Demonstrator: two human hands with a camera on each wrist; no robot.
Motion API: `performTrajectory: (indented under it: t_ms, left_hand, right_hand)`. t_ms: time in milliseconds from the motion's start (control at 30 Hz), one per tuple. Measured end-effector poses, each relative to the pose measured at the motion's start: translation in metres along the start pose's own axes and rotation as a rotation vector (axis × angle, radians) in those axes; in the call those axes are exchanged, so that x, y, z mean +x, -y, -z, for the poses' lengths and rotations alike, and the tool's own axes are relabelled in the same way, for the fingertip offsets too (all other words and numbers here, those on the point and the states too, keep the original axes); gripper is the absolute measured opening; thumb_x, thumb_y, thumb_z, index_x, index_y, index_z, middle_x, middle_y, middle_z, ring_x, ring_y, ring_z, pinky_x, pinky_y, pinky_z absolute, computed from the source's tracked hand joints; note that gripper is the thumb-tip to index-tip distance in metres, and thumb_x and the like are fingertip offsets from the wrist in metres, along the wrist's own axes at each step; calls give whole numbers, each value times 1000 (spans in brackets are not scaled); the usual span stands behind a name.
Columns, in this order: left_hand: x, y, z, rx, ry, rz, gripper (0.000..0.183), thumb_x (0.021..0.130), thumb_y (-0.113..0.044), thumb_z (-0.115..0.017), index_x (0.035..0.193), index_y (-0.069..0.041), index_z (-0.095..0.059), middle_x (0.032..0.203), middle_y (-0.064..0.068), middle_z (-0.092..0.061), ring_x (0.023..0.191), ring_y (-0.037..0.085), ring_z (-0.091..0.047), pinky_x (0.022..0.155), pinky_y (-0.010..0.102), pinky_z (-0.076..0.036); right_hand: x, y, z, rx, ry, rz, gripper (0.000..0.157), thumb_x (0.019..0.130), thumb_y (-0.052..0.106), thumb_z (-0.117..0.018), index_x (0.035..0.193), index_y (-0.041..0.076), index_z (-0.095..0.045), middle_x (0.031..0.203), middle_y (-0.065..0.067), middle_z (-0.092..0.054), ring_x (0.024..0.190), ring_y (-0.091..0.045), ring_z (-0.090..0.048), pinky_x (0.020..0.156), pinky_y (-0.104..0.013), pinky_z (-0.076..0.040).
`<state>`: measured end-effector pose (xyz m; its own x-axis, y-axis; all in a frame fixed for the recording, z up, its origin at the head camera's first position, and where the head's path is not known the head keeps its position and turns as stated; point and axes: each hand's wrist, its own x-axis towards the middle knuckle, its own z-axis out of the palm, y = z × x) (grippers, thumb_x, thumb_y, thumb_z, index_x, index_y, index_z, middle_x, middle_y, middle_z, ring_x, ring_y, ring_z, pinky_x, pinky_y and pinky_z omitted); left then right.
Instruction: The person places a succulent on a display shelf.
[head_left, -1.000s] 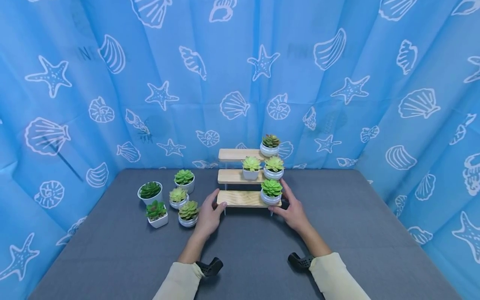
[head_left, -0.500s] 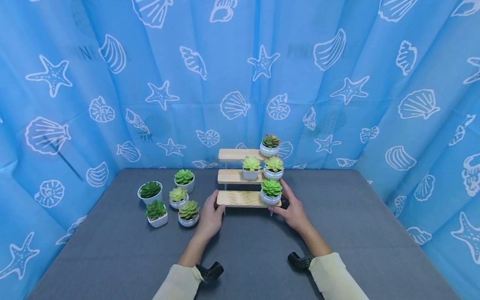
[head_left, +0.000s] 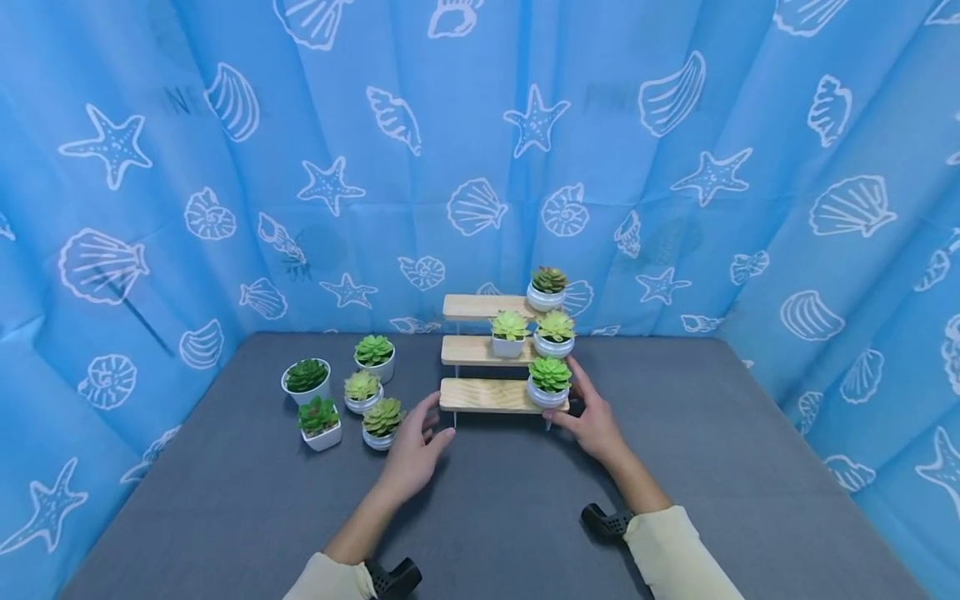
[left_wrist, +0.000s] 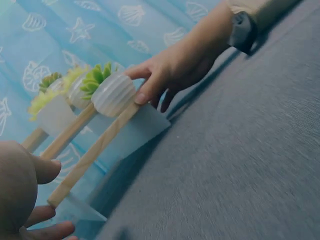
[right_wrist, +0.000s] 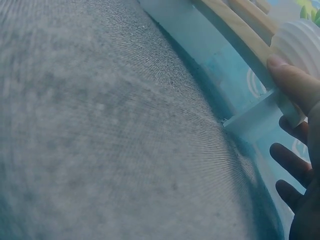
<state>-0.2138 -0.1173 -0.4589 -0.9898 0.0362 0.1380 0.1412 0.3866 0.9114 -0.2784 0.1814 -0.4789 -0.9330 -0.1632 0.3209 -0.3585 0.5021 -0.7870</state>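
A three-tier wooden display stand [head_left: 482,395] with clear legs stands on the grey table. My right hand [head_left: 596,427] grips the right end of its bottom shelf; in the right wrist view the thumb [right_wrist: 292,80] presses the front edge. Just off the left end is my left hand [head_left: 412,454], fingers loosely spread and holding nothing. On the stand's right side are potted succulents: a bright green one [head_left: 549,379] at the bottom, two pale green ones [head_left: 555,329] on the middle shelf, and a reddish-green one [head_left: 548,287] on top.
Left of the stand, several more potted succulents cluster on the table, among them a dark green one [head_left: 306,379] and a pale one [head_left: 382,421] close beside my left hand. A blue curtain [head_left: 480,150] with shell and starfish prints hangs behind the table [head_left: 510,517].
My left hand has let go of the stand's left end and drawn slightly back toward me. The right hand keeps its grip. The head view has shifted a little.
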Motion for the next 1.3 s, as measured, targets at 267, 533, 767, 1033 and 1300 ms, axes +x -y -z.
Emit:
performTrajectory:
  t_ms: [267,533,767,1033,1300]
  left_hand:
    - [-21,5,23,57,-54,-105,39,95,-9,-63,133,-11,-57,125,11,-62,112,26,-60,92,48,-49]
    - [-33,10,58,84,-237,-292,24,91,-2,-67,114,-8,-68,94,-3,-71,84,12,-65,72,24,-52]
    - [-33,23,97,249,-438,-497,30,79,12,-73,105,-3,-71,90,3,-70,76,16,-65,64,16,-47]
    - [-34,32,127,353,-553,-475,38,74,12,-77,109,0,-69,103,13,-64,93,24,-55,76,26,-40]
    - [-40,43,134,340,-564,-221,45,79,6,-77,121,1,-62,126,21,-52,117,40,-45,88,52,-37]
  right_hand:
    - [0,1,1,-12,14,-22,100,81,24,-82,156,36,-17,133,-21,-56,119,-38,-53,99,-63,-34]
    - [-2,-2,0,2,10,-17,100,81,22,-82,156,34,-17,136,-22,-54,122,-40,-51,100,-64,-33]
    - [-2,1,1,7,10,-18,99,81,20,-81,157,29,-19,134,-23,-55,124,-40,-49,101,-63,-32]
    - [-1,2,1,-29,-6,-2,99,80,19,-82,157,25,-20,136,-22,-53,123,-41,-47,100,-64,-32]
    - [-2,5,1,-95,-26,-8,97,79,21,-83,156,23,-24,139,-20,-49,124,-39,-44,98,-65,-33]
